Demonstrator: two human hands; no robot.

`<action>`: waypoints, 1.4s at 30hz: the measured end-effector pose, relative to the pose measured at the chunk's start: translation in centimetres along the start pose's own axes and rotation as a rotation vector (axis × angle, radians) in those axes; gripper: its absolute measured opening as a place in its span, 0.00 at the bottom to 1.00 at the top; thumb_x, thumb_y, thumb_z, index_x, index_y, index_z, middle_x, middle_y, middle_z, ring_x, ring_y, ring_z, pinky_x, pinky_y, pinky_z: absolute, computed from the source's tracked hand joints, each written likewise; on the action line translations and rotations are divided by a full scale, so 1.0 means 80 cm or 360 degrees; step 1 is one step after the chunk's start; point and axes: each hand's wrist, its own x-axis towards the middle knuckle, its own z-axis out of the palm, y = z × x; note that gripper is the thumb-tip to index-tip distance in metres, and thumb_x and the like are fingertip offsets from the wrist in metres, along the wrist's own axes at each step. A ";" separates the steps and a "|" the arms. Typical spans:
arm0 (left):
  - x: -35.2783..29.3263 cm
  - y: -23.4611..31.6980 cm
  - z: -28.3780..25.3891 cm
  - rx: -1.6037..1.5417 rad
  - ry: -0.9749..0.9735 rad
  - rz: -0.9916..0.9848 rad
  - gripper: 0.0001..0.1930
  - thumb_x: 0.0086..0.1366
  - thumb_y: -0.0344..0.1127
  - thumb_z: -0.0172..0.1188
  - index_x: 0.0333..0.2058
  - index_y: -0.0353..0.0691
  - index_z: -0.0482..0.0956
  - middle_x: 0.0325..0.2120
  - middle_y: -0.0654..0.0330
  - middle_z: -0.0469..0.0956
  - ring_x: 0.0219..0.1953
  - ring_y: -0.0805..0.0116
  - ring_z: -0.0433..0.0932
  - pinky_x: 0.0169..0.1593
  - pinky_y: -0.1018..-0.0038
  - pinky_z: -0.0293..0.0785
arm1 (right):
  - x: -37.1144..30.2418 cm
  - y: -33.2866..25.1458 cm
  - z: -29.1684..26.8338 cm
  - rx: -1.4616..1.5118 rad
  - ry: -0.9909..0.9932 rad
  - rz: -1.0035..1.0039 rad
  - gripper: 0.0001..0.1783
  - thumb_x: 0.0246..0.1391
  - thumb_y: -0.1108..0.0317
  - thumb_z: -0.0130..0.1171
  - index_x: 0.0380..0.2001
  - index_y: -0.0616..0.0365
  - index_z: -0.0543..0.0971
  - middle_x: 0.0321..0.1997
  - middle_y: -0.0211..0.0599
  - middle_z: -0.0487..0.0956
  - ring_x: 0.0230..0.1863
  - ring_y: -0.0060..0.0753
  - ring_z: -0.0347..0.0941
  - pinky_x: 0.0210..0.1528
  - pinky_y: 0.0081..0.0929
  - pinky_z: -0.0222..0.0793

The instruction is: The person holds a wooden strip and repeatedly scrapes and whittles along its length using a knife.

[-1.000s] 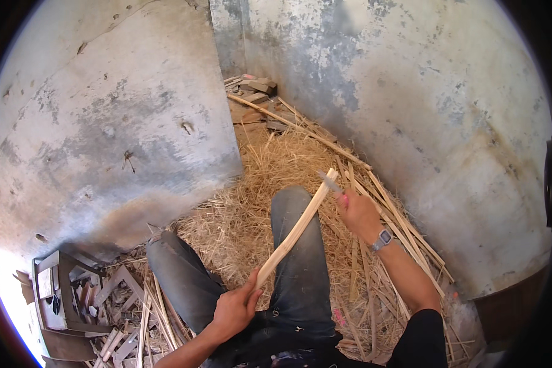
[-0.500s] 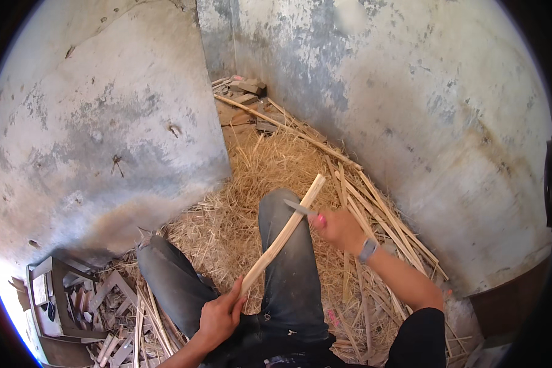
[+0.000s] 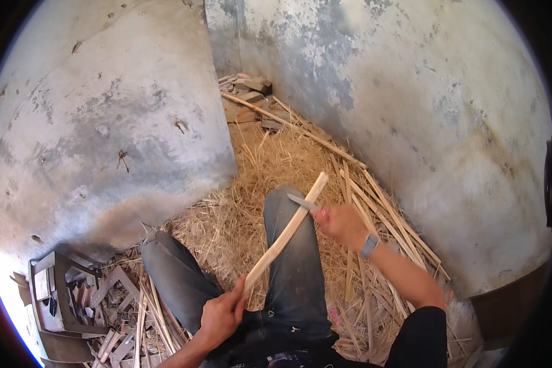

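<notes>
My left hand (image 3: 222,314) grips the near end of a pale wooden strip (image 3: 282,240), which slants away to the upper right across my right thigh. Around the pink handle of a knife (image 3: 302,202) the fingers of my right hand (image 3: 343,226) are closed. The blade lies across the strip's upper part, above my right knee, its tip pointing left past the strip's edge. How deep the edge sits in the wood cannot be made out. A grey watch (image 3: 369,246) is on my right wrist.
Fine wood shavings (image 3: 276,161) cover the floor around my legs. Long wooden sticks (image 3: 389,214) lie along the right wall, others (image 3: 159,322) by my left leg. An overturned wooden frame (image 3: 61,294) with scraps stands at the lower left. Wood blocks (image 3: 251,87) are piled in the far corner.
The whole view has shifted slightly. My right hand and the knife stay at nearly the same place on the strip; my left hand keeps its hold.
</notes>
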 end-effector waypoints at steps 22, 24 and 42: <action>-0.003 -0.005 0.000 -0.0095 0.0075 0.0017 0.26 0.71 0.37 0.63 0.67 0.42 0.75 0.23 0.48 0.81 0.25 0.47 0.83 0.33 0.57 0.79 | 0.014 -0.001 0.003 0.0208 0.0058 0.0021 0.37 0.74 0.39 0.44 0.22 0.59 0.79 0.16 0.53 0.75 0.20 0.61 0.75 0.24 0.55 0.69; 0.006 0.000 0.003 -0.0100 0.0078 0.0022 0.27 0.71 0.37 0.63 0.67 0.42 0.75 0.24 0.47 0.82 0.26 0.47 0.84 0.33 0.57 0.79 | 0.014 0.002 0.004 0.0217 0.0111 0.0105 0.37 0.73 0.38 0.45 0.20 0.59 0.78 0.16 0.54 0.75 0.19 0.62 0.74 0.24 0.55 0.69; -0.007 -0.001 -0.001 -0.0116 0.0063 -0.0006 0.27 0.70 0.35 0.64 0.67 0.40 0.75 0.24 0.45 0.81 0.26 0.45 0.83 0.33 0.56 0.78 | 0.013 0.012 -0.004 0.0306 0.0245 -0.0119 0.34 0.73 0.42 0.46 0.25 0.60 0.81 0.19 0.52 0.78 0.22 0.58 0.76 0.28 0.50 0.72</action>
